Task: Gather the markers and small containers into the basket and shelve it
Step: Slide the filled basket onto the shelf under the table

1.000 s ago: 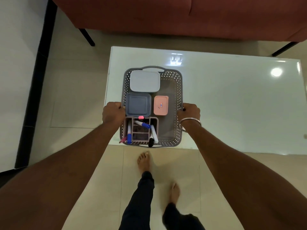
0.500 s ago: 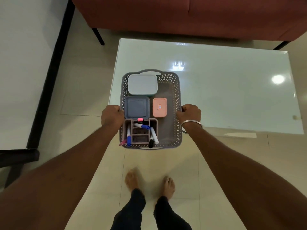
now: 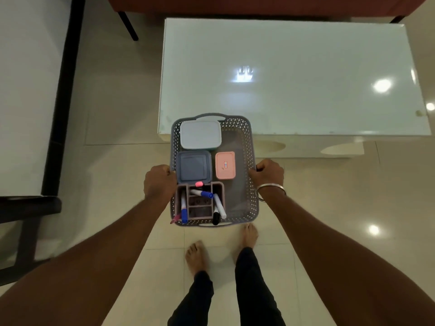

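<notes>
I carry the grey perforated basket (image 3: pixel 244 208) in the air, mostly over the floor, its far end over the table's near edge. My left hand (image 3: pixel 159 182) grips its left rim and my right hand (image 3: pixel 268 174) grips its right rim. Inside lie a white lidded container (image 3: pixel 200 135) at the far end, a blue-grey container (image 3: pixel 193 166), a small pink container (image 3: pixel 225 165) and a brown divided organiser (image 3: pixel 199 209) holding several markers (image 3: pixel 219 205).
The white glass-topped table (image 3: pixel 294 74) stands ahead and to the right. A red sofa (image 3: pixel 235 3) is behind it. A dark-framed white surface (image 3: pixel 28 90) lies at the left. My bare feet stand on the tiled floor (image 3: pixel 329 208) below the basket.
The basket has come off the table and moved back toward me with both hands still gripping it. I have stepped backward, so the table now lies farther ahead.
</notes>
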